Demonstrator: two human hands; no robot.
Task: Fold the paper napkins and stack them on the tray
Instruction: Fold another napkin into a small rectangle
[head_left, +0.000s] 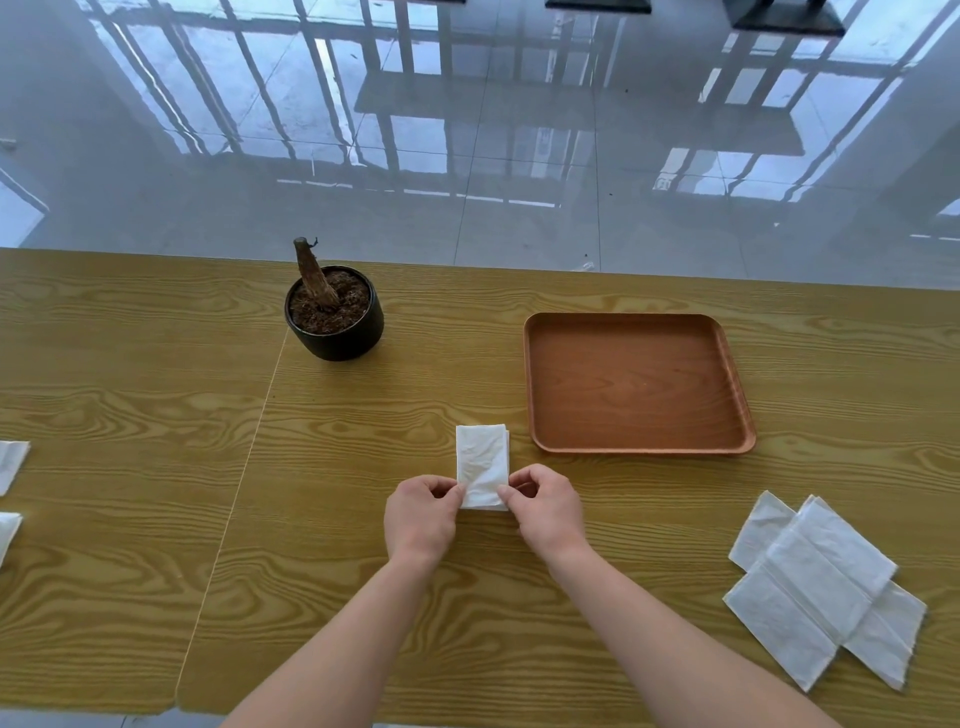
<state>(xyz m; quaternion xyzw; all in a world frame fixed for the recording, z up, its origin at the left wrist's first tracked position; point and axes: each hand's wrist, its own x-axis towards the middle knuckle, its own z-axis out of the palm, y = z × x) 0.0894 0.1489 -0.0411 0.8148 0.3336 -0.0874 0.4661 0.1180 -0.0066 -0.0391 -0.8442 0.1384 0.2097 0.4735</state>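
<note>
A white paper napkin (482, 460), folded into a narrow upright rectangle, lies on the wooden table in front of me. My left hand (422, 517) pinches its near left corner. My right hand (548, 506) pinches its near right corner. The brown wooden tray (540, 332) sits just beyond and to the right of the napkin, with nothing on it. A loose pile of white napkins (821, 587) lies overlapping at the right, near the table's front edge.
A black pot (345, 338) with soil and a cut brown stem stands at the back left of centre. Two more white napkins (10, 462) poke in at the left edge. A seam (244, 457) runs between two table tops. Glossy tiled floor lies beyond the far edge.
</note>
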